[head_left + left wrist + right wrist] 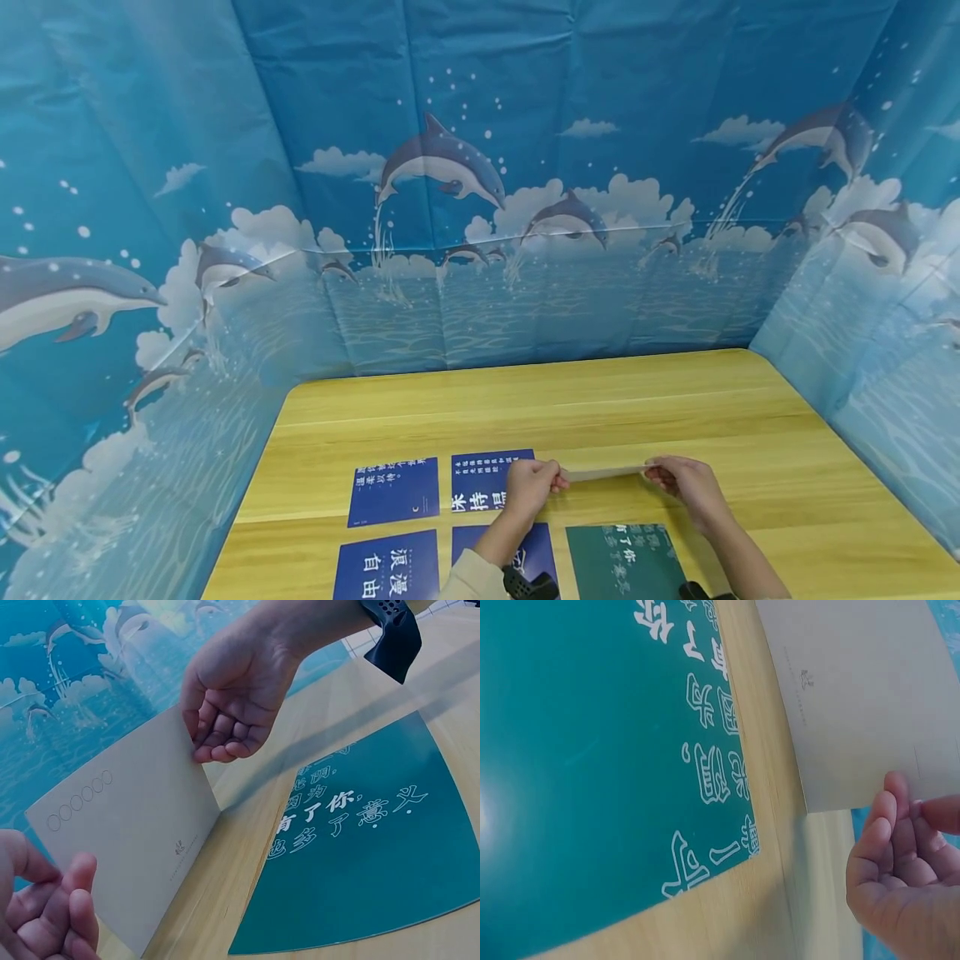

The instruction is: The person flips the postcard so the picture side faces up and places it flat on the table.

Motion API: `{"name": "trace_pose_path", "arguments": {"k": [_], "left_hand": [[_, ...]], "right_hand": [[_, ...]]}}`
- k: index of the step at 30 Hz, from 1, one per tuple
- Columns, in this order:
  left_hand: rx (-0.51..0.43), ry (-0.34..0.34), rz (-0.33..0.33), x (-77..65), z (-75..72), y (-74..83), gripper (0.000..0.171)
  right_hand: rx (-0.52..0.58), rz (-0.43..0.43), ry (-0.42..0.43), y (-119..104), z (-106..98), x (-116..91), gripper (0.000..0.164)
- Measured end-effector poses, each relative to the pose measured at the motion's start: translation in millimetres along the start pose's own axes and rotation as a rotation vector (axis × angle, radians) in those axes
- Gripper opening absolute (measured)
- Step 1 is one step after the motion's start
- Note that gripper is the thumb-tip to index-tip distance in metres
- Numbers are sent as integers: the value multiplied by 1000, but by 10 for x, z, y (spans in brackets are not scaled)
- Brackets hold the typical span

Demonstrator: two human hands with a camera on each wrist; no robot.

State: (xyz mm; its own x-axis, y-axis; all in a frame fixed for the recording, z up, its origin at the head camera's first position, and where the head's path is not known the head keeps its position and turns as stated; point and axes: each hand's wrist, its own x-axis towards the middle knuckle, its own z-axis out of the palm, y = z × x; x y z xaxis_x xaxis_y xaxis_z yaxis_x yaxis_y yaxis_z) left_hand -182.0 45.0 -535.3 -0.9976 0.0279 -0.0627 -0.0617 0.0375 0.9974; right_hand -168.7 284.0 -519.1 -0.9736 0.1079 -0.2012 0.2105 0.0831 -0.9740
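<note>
A postcard (pixel 609 474) is held up on edge between both hands, above the wooden table. Its pale back (pixel 135 817), printed with a row of small circles, faces the wrist cameras. My left hand (pixel 531 487) pinches the left edge between thumb and fingers. At the opposite edge, my right hand (pixel 688 490) pinches it the same way, seen closely in the right wrist view (pixel 907 870). Flat on the table just in front lies a green postcard (pixel 626 562) with white lettering. Whether the held card's lower edge touches the table, I cannot tell.
Blue postcards with white writing lie in rows to the left: an upper-left one (pixel 393 496), an upper-middle one (pixel 480 471), a lower-left one (pixel 390 571), and a lower-middle one (pixel 542 562) partly behind my left arm. A dolphin-printed blue curtain (pixel 525 317) surrounds the yellow table (pixel 795 475).
</note>
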Motion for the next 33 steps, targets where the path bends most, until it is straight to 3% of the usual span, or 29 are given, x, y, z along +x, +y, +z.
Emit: {"name": "trace_pose_path", "arguments": {"k": [5,10,17,23,27,33], "left_hand": [[-2,-11,10,-4,5,-37,19],[60,-24,38,-19,8,-55,22],[165,-18,64,-29,4,-81,26],[364,-29,174,-28,8,-106,36],[422,-45,231,-46,15,-93,42],[464,-55,221,-49,32,-85,43]], "right_hand": [[6,19,-13,8,-30,1,31],[-34,35,-16,19,-45,13,30],[-252,27,29,38,-22,22,29],[-449,-45,73,73,5,21,27],[-507,-57,71,82,32,16,26],[-648,-134,64,68,66,6,27]]}}
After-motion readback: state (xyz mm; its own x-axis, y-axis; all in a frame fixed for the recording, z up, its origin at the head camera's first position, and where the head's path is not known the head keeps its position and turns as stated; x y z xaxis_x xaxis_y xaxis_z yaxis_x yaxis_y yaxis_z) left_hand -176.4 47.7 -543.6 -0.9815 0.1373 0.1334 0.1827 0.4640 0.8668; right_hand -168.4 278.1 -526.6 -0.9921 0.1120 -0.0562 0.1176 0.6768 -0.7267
